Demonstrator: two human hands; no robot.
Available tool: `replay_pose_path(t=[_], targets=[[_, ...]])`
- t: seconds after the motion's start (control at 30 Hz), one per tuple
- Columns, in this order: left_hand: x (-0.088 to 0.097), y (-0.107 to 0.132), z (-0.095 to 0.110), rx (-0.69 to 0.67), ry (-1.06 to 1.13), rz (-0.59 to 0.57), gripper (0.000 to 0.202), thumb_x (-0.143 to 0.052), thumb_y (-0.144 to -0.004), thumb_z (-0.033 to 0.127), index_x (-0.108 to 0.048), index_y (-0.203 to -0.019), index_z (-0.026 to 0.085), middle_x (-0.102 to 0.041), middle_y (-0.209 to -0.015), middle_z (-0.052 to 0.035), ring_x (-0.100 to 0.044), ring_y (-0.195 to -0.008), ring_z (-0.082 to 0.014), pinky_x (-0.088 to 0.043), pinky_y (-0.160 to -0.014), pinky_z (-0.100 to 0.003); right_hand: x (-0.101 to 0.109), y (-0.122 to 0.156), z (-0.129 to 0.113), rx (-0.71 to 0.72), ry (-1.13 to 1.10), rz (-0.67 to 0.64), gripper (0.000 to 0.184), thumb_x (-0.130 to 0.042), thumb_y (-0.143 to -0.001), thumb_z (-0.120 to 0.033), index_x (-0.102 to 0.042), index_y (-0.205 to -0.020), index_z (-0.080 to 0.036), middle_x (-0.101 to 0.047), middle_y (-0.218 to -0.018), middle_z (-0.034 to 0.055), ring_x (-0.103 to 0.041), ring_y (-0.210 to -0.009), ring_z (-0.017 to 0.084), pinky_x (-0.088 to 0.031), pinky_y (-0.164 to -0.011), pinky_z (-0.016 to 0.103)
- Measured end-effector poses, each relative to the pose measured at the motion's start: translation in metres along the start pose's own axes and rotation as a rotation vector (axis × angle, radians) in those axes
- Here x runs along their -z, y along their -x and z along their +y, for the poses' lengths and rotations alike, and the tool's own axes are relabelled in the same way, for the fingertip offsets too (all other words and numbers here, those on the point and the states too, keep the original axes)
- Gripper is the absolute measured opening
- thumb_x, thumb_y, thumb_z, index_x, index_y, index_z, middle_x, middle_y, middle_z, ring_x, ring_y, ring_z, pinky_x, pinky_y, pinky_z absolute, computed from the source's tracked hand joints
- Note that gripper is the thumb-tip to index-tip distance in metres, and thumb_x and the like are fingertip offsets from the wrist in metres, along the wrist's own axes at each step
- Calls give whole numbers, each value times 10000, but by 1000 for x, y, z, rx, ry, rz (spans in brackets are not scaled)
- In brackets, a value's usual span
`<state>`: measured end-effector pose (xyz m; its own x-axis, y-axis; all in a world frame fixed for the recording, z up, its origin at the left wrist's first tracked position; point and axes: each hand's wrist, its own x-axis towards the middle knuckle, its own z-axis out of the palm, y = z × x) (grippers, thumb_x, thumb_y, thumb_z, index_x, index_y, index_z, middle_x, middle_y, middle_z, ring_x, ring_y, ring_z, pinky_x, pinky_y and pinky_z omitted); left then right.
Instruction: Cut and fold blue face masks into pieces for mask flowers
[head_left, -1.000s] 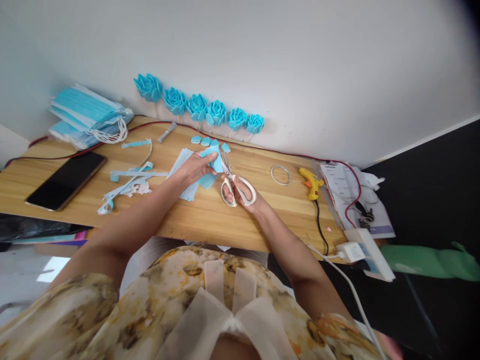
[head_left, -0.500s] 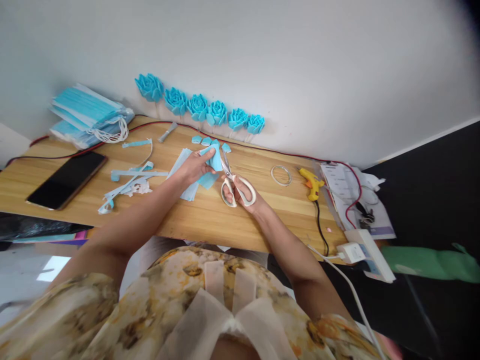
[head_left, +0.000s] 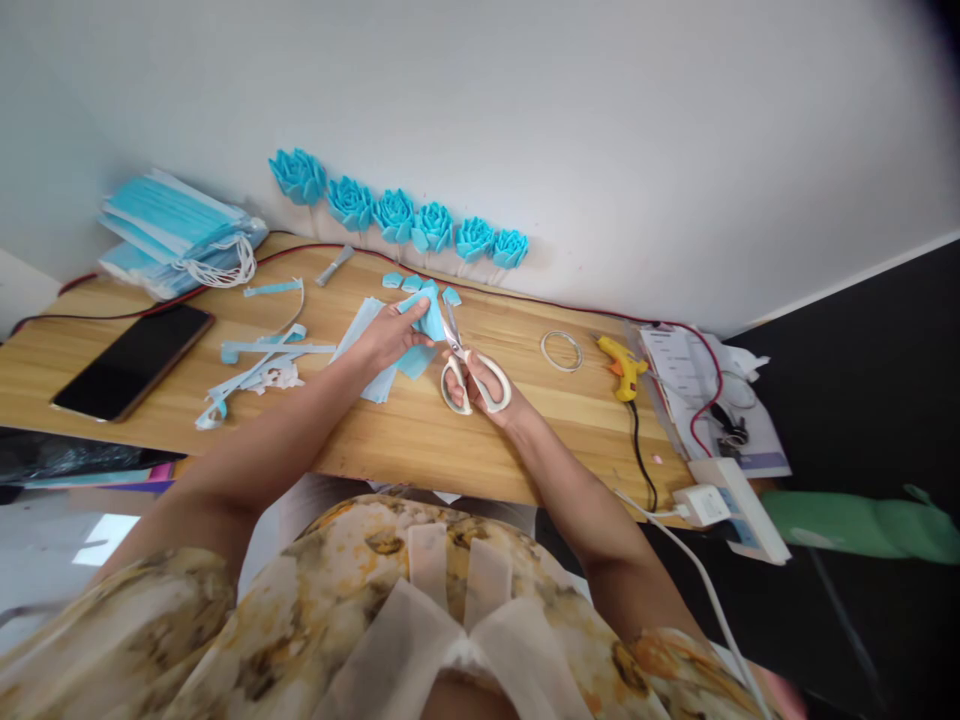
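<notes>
I see a black phone lying flat near the left end of the wooden table, and a red-and-black cable running along the back by the wall. At the right end I have papers and a white power strip with a white charger plugged in; beside it lies a green object I can't identify.

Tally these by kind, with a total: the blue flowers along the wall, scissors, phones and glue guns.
Blue flowers: 6
Scissors: 1
Phone: 1
Yellow glue gun: 1
Total: 9
</notes>
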<state>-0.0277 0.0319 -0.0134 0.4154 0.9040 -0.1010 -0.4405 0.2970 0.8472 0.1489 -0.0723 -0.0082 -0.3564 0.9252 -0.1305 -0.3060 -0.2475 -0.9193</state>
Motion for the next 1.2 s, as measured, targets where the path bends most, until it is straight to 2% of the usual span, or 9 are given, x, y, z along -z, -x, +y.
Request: replay_pose_path(t=[0.23,0.37,0.53,0.83,1.03,1.2], targets=[[0,3,1,27,-12,-44,299,-872,-818,338,-737,-930,96,-750,-741,-51,-703,-625,-161,-587,-555,-261,1,-1,0,-1,21,-17,689,-704,-780,-765,-534,-1122,-191,-596,-621,-62,-529,-466,111,-381,-428,248],[-1,1,-1,33,-29,-60,339,-920,-747,361,-728,-839,97,-744,-710,-49,-697,-604,-158,-596,-569,-262,1,-1,0,-5,33,-6,697,-694,-780,-775,-536,-1122,-189,-593,-623,-59,-525,-463,111,-379,-429,251],[-3,2,-3,42,-55,-134,414,-955,-680,415,-715,-793,96,-746,-696,-60,-710,-608,-170,-586,-568,-252,0,0,-2,9,47,1,672,-683,-788,-779,-539,-1084,-193,-582,-614,-55,-524,-471,116,-374,-435,254],[-4,3,-3,30,-44,-35,336,-914,-735,367,-726,-835,108,-741,-705,-46,-691,-609,-164,-588,-575,-274,1,-1,0,-4,28,19,702,-712,-763,-775,-536,-1112,-192,-593,-624,-59,-523,-471,113,-384,-434,244],[-5,4,-4,34,-76,-122,519,-989,-568,487,-716,-773,95,-745,-689,-70,-701,-607,-177,-597,-583,-273,-2,0,-1,-2,4,14,702,-738,-735,-774,-544,-1088,-200,-596,-634,-54,-512,-477,112,-381,-427,251],[-9,7,-3,38,-95,-111,412,-964,-650,398,-704,-760,98,-732,-690,-64,-685,-608,-162,-588,-607,-284,-4,0,0,31,11,0,658,-730,-754,-765,-547,-1037,-200,-588,-631,-51,-505,-481,104,-384,-434,246]])
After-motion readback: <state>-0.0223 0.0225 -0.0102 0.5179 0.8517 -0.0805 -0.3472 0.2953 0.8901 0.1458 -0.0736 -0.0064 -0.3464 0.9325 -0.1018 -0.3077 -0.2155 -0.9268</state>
